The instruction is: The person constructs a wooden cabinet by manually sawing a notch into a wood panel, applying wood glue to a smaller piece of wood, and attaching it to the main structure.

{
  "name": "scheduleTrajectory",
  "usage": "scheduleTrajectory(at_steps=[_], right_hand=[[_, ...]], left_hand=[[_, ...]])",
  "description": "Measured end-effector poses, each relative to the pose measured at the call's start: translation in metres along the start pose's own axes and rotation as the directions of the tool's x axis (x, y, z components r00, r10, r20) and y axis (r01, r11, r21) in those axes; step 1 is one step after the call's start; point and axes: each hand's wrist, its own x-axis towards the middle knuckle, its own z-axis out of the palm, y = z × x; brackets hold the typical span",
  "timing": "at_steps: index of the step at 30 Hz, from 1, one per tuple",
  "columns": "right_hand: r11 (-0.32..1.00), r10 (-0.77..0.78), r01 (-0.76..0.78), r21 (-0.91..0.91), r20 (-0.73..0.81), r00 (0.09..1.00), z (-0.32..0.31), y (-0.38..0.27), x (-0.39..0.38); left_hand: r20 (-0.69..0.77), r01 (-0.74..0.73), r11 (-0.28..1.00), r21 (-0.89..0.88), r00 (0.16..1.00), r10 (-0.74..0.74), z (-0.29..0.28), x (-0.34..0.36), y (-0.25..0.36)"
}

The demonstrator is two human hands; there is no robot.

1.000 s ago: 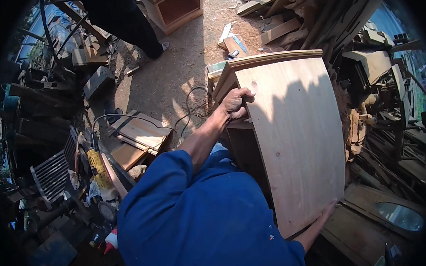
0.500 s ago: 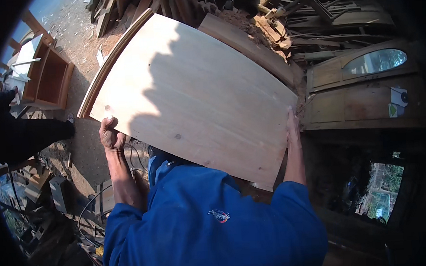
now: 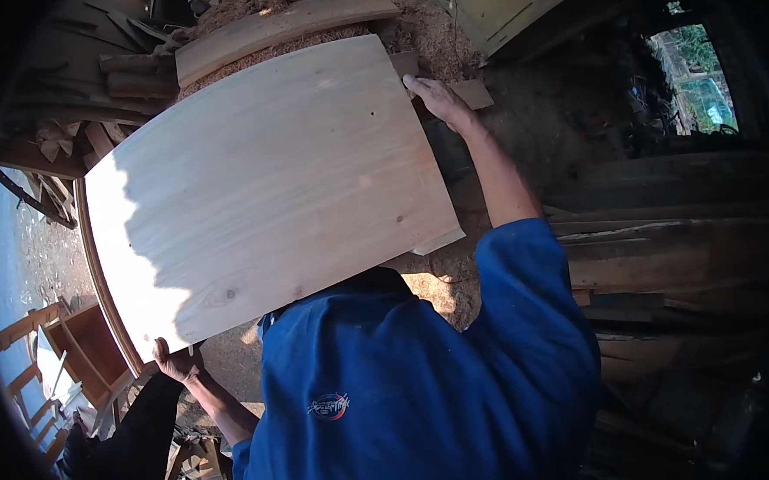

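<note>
A large pale wooden panel [image 3: 277, 176] is held out in front of me, with a moulded brown edge [image 3: 101, 281] along its left end. Sunlight falls on its left part and shade covers the rest. At the near left corner my left hand [image 3: 179, 362] is closed on the panel, thumb on top and the other fingers mostly hidden beneath. Higher up, my right hand [image 3: 441, 100] grips the right edge close to the far corner, its fingers partly under the wood. The panel's near edge hangs just in front of my blue shirt [image 3: 410, 386].
Beyond the panel a plank [image 3: 286, 29] lies on wood shavings. A wooden door [image 3: 516, 7] is at the far right, and stacked boards [image 3: 664, 256] line the right side. At the lower left are an open wooden cabinet [image 3: 94, 346] and a person in dark clothing [image 3: 130, 444].
My view has turned to the right and the panel with it. The right hand now sits farther up the panel's right edge; the left keeps its corner. The door has shifted up in view.
</note>
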Motion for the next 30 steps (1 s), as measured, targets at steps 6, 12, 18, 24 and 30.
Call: scheduleTrajectory(at_steps=[6,12,18,24,30], right_hand=[[0.9,0.433,-0.412,0.141,-0.197,0.879,-0.033,0.138,-0.089],[0.698,0.676,-0.629,0.342,-0.025,0.737,0.023,0.238,-0.245],[0.821,0.448,-0.525,-0.224,-0.317,0.836,0.082,0.182,-0.369],[0.678,0.578,-0.735,-0.007,-0.613,0.539,0.115,0.031,-0.513],[0.497,0.646,-0.846,0.193,-0.733,0.213,0.232,-0.086,-0.638]], left_hand=[[0.227,0.067,0.906,0.418,0.958,-0.176,0.068,-0.079,0.024],[-0.056,-0.178,-0.316,0.932,0.79,-0.61,0.188,-0.088,0.125],[0.717,-0.94,-0.083,0.33,0.307,-0.626,0.381,-0.118,0.002],[0.541,-0.79,0.576,-0.21,-0.585,-0.605,0.408,-0.208,-0.187],[0.476,-0.573,0.618,-0.539,-0.812,-0.337,0.366,-0.217,-0.275]])
